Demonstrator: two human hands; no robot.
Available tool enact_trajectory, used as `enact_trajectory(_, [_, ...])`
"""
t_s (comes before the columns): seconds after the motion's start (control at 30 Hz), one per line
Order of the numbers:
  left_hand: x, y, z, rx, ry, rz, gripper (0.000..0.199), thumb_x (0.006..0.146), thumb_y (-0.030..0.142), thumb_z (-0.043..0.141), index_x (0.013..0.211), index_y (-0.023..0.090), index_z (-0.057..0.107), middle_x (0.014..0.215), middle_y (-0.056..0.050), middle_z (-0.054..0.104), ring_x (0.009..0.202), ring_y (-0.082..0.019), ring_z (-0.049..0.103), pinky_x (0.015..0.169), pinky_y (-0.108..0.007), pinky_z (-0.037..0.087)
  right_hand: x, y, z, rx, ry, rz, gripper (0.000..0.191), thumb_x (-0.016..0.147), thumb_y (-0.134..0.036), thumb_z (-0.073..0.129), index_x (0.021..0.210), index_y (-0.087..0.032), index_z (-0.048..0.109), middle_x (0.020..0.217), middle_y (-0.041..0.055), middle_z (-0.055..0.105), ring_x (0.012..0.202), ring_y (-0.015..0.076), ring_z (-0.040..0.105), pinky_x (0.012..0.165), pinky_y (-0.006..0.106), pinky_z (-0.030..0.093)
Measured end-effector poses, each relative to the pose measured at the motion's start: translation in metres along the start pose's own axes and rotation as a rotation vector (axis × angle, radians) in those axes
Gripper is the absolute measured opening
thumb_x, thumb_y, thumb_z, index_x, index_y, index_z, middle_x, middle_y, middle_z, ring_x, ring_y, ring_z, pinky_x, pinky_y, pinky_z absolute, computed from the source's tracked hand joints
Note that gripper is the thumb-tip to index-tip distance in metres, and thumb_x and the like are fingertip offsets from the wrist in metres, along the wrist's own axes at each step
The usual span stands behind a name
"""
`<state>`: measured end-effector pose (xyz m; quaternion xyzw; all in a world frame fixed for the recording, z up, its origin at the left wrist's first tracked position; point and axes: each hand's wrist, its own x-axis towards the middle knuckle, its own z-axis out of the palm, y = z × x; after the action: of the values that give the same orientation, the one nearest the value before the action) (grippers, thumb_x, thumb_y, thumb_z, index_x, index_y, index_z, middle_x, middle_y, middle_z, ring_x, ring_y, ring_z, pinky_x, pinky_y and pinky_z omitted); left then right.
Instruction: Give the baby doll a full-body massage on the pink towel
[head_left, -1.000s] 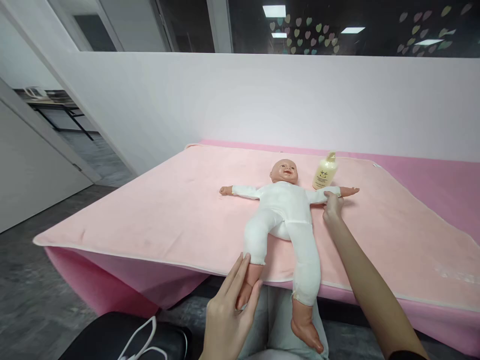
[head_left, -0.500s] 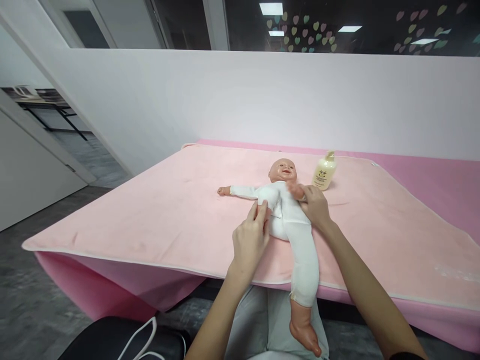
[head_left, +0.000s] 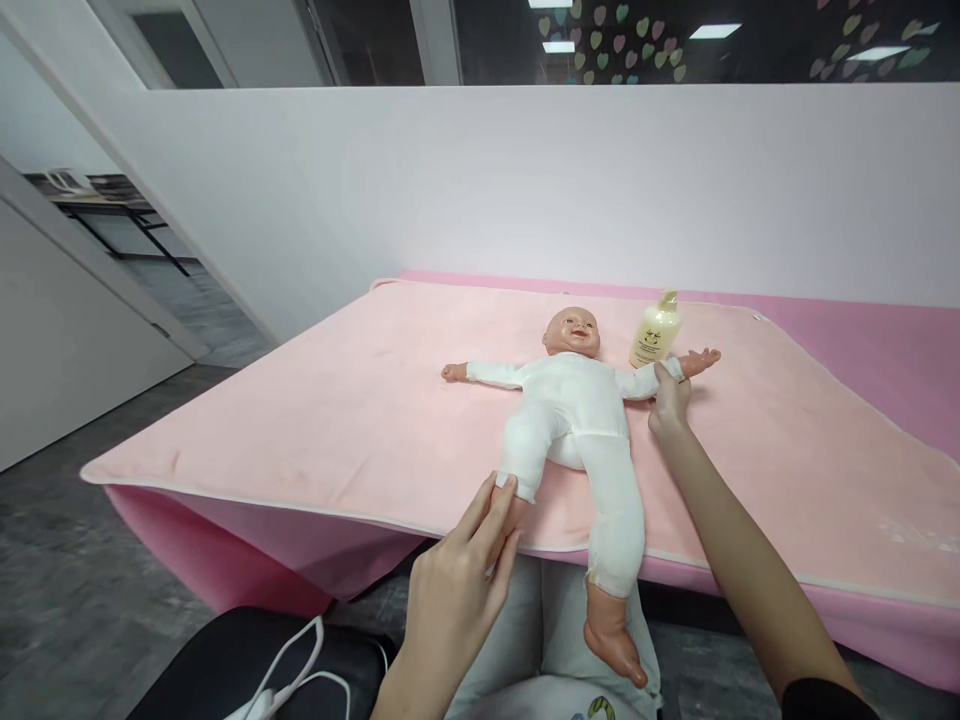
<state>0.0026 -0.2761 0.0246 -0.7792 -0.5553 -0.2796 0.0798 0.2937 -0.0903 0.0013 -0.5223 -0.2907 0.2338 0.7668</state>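
Overall, a white wall (head_left: 465,190) stands behind a surface covered with a pink cloth (head_left: 847,345). A pale pink blanket (head_left: 322,400) with a light border lies spread over the cloth, its near left corner extending past the cloth-covered edge. Below the near side are the person's light grey trousers (head_left: 517,620) and, to the left, a black seat (head_left: 247,660).

Centrally, the baby doll (head_left: 577,395) lies face up on the blanket, head away from the person, both arms extended sideways. Its right-side foot overhangs the near edge, above the trousers.

The left hand (head_left: 454,590) grasps the doll's left-side lower leg, fingers over the cuff and thumb below. The right hand (head_left: 670,400) grips the doll's right-side forearm near the cuff, thumb on top; its remaining fingers are partly hidden.

A pump bottle (head_left: 655,333) of pale yellow content stands upright behind that forearm; contact cannot be determined. A white cable (head_left: 313,650) rests on the seat.
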Motion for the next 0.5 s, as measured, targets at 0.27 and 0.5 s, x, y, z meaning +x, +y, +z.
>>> enact_trajectory(0.27, [0.083, 0.020, 0.030, 0.025, -0.088, -0.090, 0.047, 0.085, 0.027, 0.046, 0.133, 0.027, 0.043, 0.131, -0.004, 0.052, 0.085, -0.019, 0.066, 0.058, -0.026, 0.051, -0.025, -0.016, 0.010, -0.498, -0.299, -0.268, 0.038, 0.065, -0.030, 0.061, 0.101, -0.016, 0.061, 0.087, 0.0058, 0.061, 0.079, 0.0203, 0.054, 0.074, 0.035, 0.045])
enact_trajectory(0.5, [0.092, 0.027, 0.037, 0.024, -0.165, -0.117, 0.051, 0.085, 0.026, 0.045, 0.135, 0.027, 0.039, 0.134, -0.007, 0.049, 0.084, -0.019, 0.066, 0.062, -0.027, 0.052, -0.033, -0.017, 0.009, -0.817, -0.478, -0.580, 0.043, 0.069, -0.019, 0.051, 0.111, -0.020, 0.060, 0.085, 0.0069, 0.059, 0.084, 0.0228, 0.050, 0.076, 0.036, 0.040])
